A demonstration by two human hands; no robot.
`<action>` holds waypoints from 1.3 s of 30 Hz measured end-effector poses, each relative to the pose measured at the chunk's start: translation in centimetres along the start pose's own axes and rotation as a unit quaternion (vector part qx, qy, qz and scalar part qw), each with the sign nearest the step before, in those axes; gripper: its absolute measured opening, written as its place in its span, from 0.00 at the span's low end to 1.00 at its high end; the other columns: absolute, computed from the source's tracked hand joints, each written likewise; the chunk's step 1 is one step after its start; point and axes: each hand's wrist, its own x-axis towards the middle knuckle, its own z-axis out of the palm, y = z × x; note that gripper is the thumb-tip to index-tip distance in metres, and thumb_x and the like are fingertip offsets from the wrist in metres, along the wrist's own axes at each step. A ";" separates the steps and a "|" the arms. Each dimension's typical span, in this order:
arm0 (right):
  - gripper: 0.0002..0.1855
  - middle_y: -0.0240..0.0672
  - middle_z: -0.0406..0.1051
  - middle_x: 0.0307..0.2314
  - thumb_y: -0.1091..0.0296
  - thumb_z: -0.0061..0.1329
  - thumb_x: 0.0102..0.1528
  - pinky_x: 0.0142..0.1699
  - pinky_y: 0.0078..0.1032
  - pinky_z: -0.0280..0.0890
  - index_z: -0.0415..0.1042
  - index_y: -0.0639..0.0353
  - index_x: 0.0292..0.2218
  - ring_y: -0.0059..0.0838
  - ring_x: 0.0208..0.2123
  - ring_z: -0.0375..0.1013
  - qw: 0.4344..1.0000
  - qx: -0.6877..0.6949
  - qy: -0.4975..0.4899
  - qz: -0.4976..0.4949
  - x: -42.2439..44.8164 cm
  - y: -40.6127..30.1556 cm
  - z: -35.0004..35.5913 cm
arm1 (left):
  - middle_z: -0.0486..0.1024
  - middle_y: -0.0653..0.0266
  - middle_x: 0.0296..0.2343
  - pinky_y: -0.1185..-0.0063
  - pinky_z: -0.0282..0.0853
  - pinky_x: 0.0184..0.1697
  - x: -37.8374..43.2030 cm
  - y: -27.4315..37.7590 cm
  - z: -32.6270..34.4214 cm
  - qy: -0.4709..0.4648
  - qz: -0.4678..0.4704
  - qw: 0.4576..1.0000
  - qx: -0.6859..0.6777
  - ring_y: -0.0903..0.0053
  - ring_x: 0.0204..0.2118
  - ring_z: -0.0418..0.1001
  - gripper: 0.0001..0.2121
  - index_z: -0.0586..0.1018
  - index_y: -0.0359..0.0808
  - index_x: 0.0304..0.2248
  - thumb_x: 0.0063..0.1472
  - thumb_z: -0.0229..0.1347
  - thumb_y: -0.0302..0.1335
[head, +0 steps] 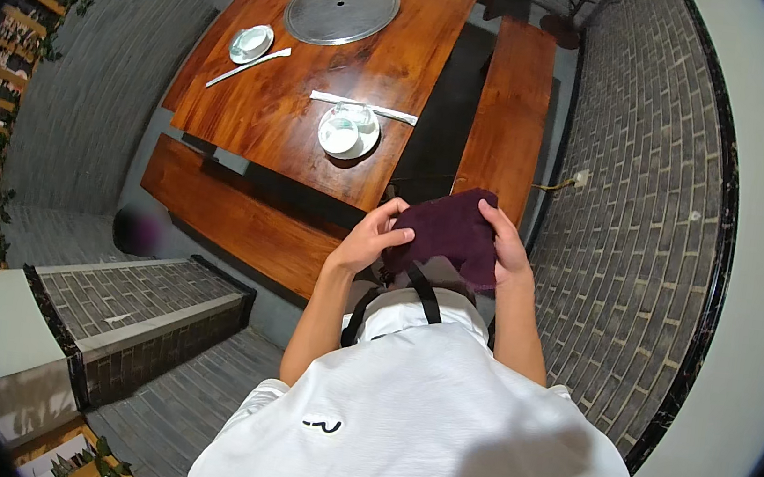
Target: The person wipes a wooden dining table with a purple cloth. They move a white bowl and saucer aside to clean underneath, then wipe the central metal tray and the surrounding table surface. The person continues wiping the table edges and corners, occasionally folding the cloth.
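A dark purple cloth (pixel 446 235), folded, is held up in front of my body between both hands. My left hand (pixel 369 235) grips its left edge, thumb on top and fingers at the upper corner. At the opposite edge, my right hand (pixel 503 238) holds it with the thumb on the near face. Beyond the cloth stands a wooden table (pixel 359 186). Near its closest corner are a white saucer with a bowl and a glass (pixel 341 136), with wrapped chopsticks (pixel 364 107) behind them.
A round metal plate (pixel 342 15) is set in the table. Another bowl setting (pixel 251 43) and wrapped chopsticks (pixel 249 67) lie to the left. Wooden benches (pixel 236 211) (pixel 509 112) flank the table. Brick walls (pixel 630 196) (pixel 128 298) rise at the right and lower left.
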 end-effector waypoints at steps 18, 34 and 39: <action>0.16 0.34 0.71 0.39 0.71 0.52 0.61 0.48 0.26 0.71 0.64 0.59 0.49 0.25 0.42 0.73 0.967 -0.244 -0.019 -0.077 18.4 -6.1 10.2 | 0.75 0.60 0.48 0.79 0.67 0.56 8.0 4.7 -5.4 0.376 0.123 0.914 0.092 0.77 0.52 0.72 0.13 0.74 0.30 0.50 0.68 0.54 0.25; 0.33 0.61 0.69 0.51 0.61 0.52 0.58 0.58 0.38 0.65 0.60 0.66 0.60 0.59 0.54 0.69 0.645 -0.718 -0.261 -0.010 43.7 -15.8 11.4 | 0.59 0.59 0.62 0.73 0.54 0.65 33.6 8.5 -14.1 0.378 0.138 0.880 -0.251 0.71 0.65 0.56 0.33 0.55 0.37 0.66 0.68 0.53 0.40; 0.33 0.58 0.69 0.52 0.68 0.51 0.58 0.54 0.35 0.68 0.58 0.63 0.63 0.51 0.52 0.73 0.655 -0.689 -0.303 0.069 45.7 -18.8 12.6 | 0.74 0.58 0.48 0.73 0.72 0.52 36.0 8.7 -16.4 0.416 0.161 0.828 -0.340 0.71 0.48 0.75 0.20 0.69 0.32 0.56 0.65 0.52 0.26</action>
